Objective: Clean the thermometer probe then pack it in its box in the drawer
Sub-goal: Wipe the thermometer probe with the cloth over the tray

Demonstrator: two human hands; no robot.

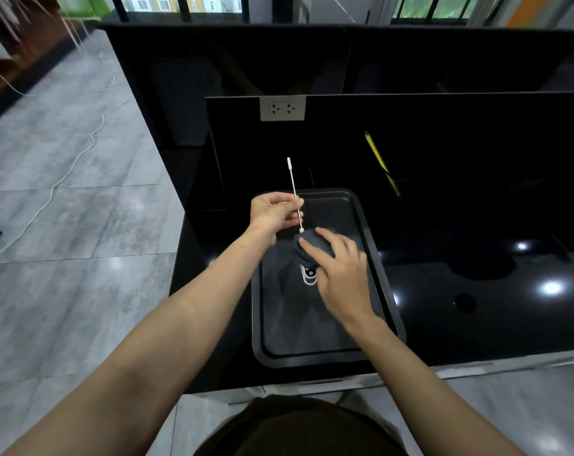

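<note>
Thermometer probe [294,189]: thin metal rod at frame centre, tilted, tip toward upper frame. Left hand [274,212] pinched closed on its shaft. Right hand [340,268] clamps a dark cloth [312,246] around the thermometer's white body [309,274], above a black tray [312,340] on the black counter [476,307].

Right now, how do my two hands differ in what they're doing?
The left hand pinches the thin metal thermometer probe, holding it angled up; the right hand presses a dark grey cloth around the thermometer's white body, lower down. Both hover over the black baking tray.
</note>
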